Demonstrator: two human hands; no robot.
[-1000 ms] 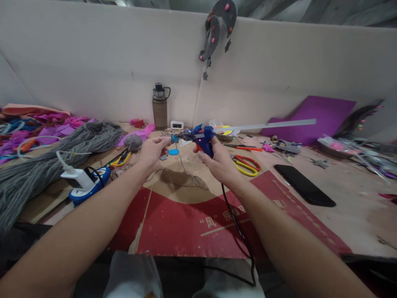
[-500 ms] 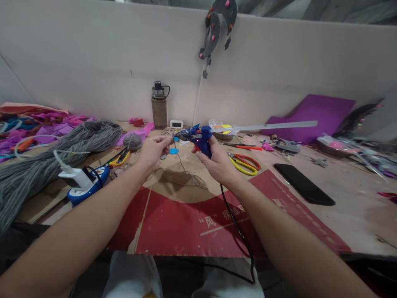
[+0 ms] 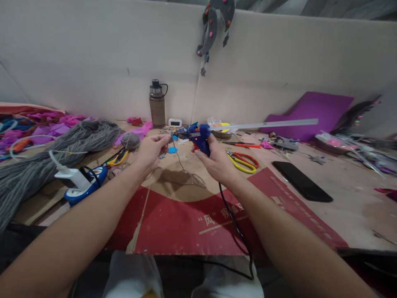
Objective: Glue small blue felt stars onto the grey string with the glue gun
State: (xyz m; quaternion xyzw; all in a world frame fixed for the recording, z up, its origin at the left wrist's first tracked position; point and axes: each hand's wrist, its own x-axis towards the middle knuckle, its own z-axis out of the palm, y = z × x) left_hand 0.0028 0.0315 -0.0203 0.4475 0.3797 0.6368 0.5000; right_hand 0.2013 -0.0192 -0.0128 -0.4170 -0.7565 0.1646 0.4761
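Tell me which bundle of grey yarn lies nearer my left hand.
The small round ball, just left of your left hand; the other bundle, a long, loose skein, lies farther left.

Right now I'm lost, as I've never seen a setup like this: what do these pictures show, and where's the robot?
There is no robot here: these are a person's own bare hands. Every picture comes from one camera worn on the head, looking forward and down.

The right hand grips a blue glue gun, with a long clear stick poking out of its back. The left hand is pinched close to the gun's tip; what it pinches is too small to make out.

Red and brown cardboard lies on the table. Around it are grey yarn, a bottle and a phone.
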